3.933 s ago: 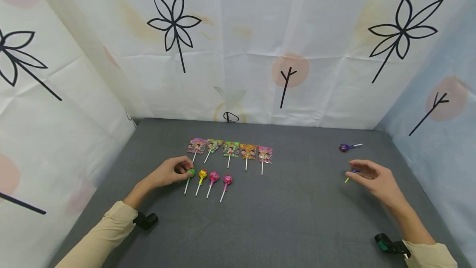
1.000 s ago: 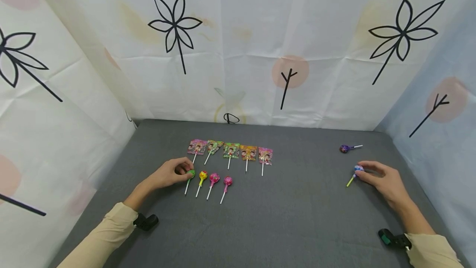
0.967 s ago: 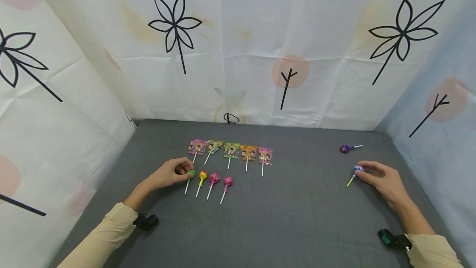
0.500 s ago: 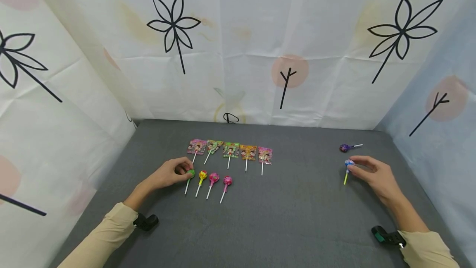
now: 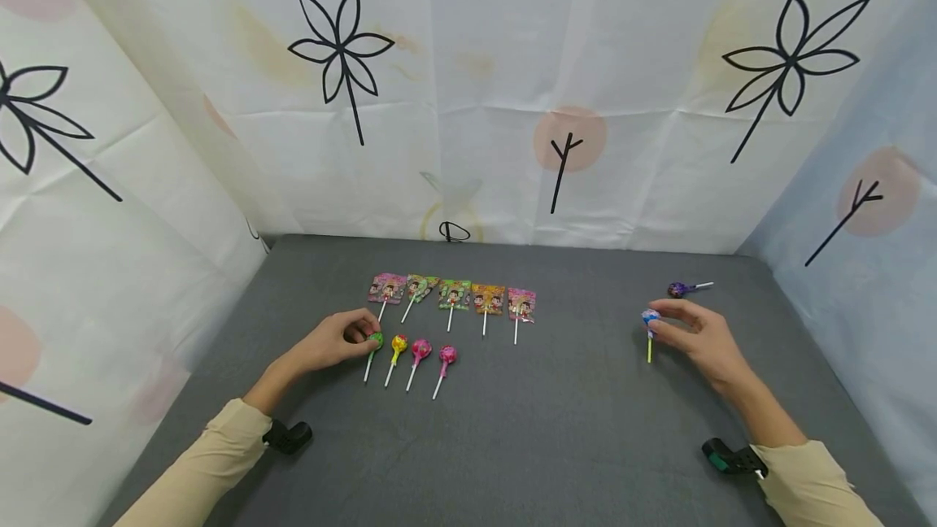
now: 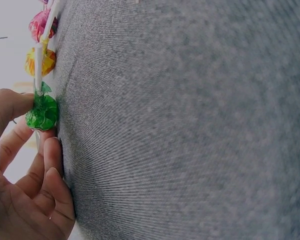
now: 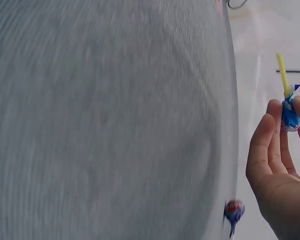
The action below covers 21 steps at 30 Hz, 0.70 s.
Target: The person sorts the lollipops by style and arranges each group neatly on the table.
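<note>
My left hand (image 5: 342, 339) pinches the green-wrapped head of a lollipop (image 6: 41, 114) at the left end of the near row. Beside it lie a yellow lollipop (image 5: 398, 344) and two pink lollipops, one (image 5: 420, 349) next to the yellow one and the other (image 5: 448, 354) at the row's right end. On the right, my right hand (image 5: 695, 340) holds a blue-wrapped lollipop (image 7: 290, 116) by its head between thumb and fingers, its yellow stick (image 5: 649, 350) pointing toward me. Behind that hand a purple lollipop (image 5: 677, 289) lies with its white stick to the right.
A far row of flat-wrapped lollipops lies behind the near row, from a pink packet (image 5: 386, 289) at left to another pink packet (image 5: 522, 305) at right. Grey cloth (image 5: 512, 454) covers the table. White printed curtains (image 5: 483, 63) stand at the back and sides.
My right hand has moved left with the blue lollipop, whose stick has swung to point straight toward me. The left hand and the lollipops on the table have stayed in place.
</note>
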Available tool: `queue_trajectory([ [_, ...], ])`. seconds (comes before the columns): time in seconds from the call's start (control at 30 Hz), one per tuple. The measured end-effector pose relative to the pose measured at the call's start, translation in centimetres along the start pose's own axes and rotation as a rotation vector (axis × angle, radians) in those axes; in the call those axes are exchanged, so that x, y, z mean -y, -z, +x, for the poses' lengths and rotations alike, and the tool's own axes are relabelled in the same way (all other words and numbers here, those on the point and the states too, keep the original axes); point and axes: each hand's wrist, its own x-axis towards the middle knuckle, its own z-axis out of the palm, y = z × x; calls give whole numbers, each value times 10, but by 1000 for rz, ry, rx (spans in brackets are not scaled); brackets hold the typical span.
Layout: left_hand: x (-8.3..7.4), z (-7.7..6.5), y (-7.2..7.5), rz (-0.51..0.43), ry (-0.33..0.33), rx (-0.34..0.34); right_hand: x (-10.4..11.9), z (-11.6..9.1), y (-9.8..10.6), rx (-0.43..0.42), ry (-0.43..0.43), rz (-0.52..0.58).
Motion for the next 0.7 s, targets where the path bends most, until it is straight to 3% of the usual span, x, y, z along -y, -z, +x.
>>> queue_trajectory([
  [0.53, 1, 0, 0, -5, 4, -2, 14, 9, -40, 105, -3, 112],
  [0.7, 2, 0, 0, 0, 18, -3, 17, 13, -53, 126, -22, 97],
])
